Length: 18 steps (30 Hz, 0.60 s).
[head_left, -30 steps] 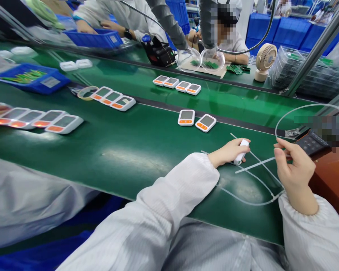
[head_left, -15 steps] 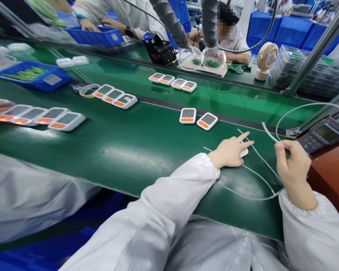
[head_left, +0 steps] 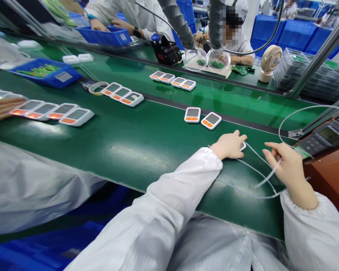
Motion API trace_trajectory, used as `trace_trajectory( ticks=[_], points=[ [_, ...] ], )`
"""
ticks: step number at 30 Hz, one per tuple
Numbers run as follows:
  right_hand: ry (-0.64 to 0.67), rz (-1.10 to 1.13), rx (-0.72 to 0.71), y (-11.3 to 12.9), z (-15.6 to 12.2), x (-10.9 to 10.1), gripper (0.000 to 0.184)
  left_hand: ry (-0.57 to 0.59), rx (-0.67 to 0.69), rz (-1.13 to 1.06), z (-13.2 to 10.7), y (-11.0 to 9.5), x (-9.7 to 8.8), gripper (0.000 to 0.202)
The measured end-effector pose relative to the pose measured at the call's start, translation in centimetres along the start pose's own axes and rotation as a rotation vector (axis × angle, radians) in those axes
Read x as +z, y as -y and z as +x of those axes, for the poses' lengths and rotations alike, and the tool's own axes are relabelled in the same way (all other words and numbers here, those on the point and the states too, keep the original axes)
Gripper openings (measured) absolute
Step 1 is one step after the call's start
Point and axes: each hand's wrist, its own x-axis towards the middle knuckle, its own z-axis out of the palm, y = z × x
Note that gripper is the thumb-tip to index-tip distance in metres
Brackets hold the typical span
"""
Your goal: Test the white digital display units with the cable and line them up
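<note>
Left hand (head_left: 228,145) covering small white piece (head_left: 243,146), right hand (head_left: 285,167) apparently pinching clear tube (head_left: 267,177)

A small white device (head_left: 243,146) is lying on the green belt (head_left: 135,139), mostly hidden under the left hand (head_left: 229,145), with only its right edge showing past the fingers. A thin translucent white cable (head_left: 267,177) is running from beside it, curving low across the belt and looping back; one stiff end is passing through the fingers of the right hand (head_left: 288,167), pointing down-left
</note>
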Motion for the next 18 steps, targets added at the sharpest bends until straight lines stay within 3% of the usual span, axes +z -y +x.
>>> trace_trajectory(
  ticks=[5, 7, 9, 11, 13, 16, 18],
  points=[
    [0.349, -0.118, 0.228, -1.6, -0.6, 1.0, 0.020, 0.157, -0.001, -0.022, -1.5, 0.3, -1.7, 0.044],
    [0.380, -0.082, 0.296, -1.9, -0.6, 1.1, 0.019, 0.290, 0.041, -0.110, -2.3, 1.1, -2.6, 0.033],
    [0.285, 0.004, 0.350, -2.0, -0.5, 0.9, 0.022, 0.390, 0.080, -0.226, -2.7, 2.0, -3.3, 0.029],
    [0.119, 0.053, 0.409, -1.9, -0.3, 0.5, 0.025, 0.396, 0.108, -0.382, -2.7, 2.6, -3.3, 0.035],
    [-0.056, 0.046, 0.482, -1.6, -0.1, 0.1, 0.026, 0.305, 0.117, -0.652, -2.1, 2.7, -2.5, 0.043],
    [-0.273, 0.053, 0.528, -0.9, 0.0, -0.5, 0.033, 0.125, 0.076, -1.284, -0.6, 1.5, 0.0, 0.047],
    [-0.369, 0.109, 0.506, -0.5, 0.1, -0.8, 0.040, 0.092, 0.039, -1.656, 0.4, 0.3, 1.9, 0.050]
  ],
)
